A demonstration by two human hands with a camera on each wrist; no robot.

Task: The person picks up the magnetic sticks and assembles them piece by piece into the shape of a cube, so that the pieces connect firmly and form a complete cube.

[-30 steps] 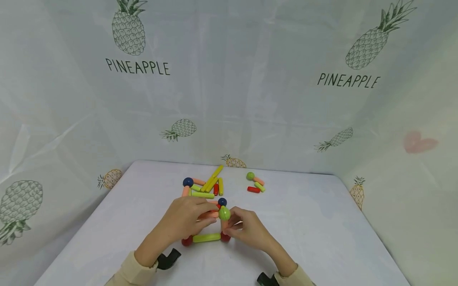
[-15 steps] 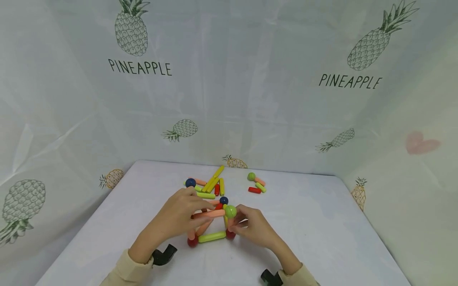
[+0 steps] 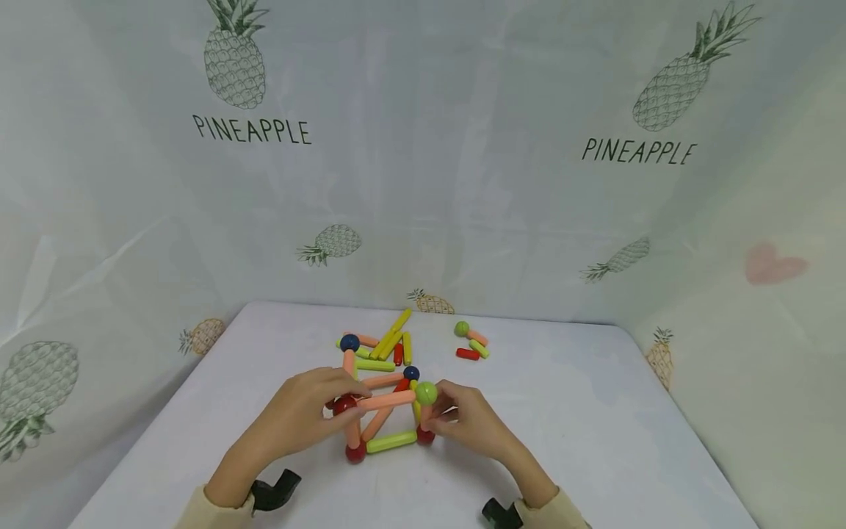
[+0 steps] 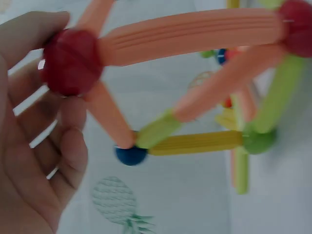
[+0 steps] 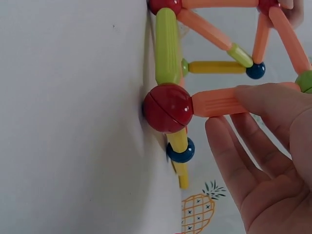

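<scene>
A frame of magnetic rods and balls stands on the table. My left hand (image 3: 291, 411) pinches the upper left red ball (image 4: 73, 62) between thumb and fingers. From that ball an orange rod (image 3: 386, 400) runs across to a green ball (image 3: 426, 393). My right hand (image 3: 472, 422) pinches the upright orange rod (image 5: 217, 102) beneath the green ball; a lower red ball (image 5: 168, 108) sits at the rod's foot. Along the front bottom edge, a lime rod (image 3: 391, 442) links this ball to another red ball (image 3: 355, 451). A blue ball (image 3: 411, 373) marks a corner behind.
Behind the frame lie several yellow rods (image 3: 399, 321), a short red rod (image 3: 398, 354) and a dark blue ball (image 3: 349, 343). To the back right are a loose green ball (image 3: 462, 328) and another red rod (image 3: 468, 354). A printed cloth (image 3: 423, 147) hangs beyond the table.
My left hand has moved left along the top orange rod to the red ball at its end. The green ball has shifted slightly right, while my right hand keeps hold of the upright rod.
</scene>
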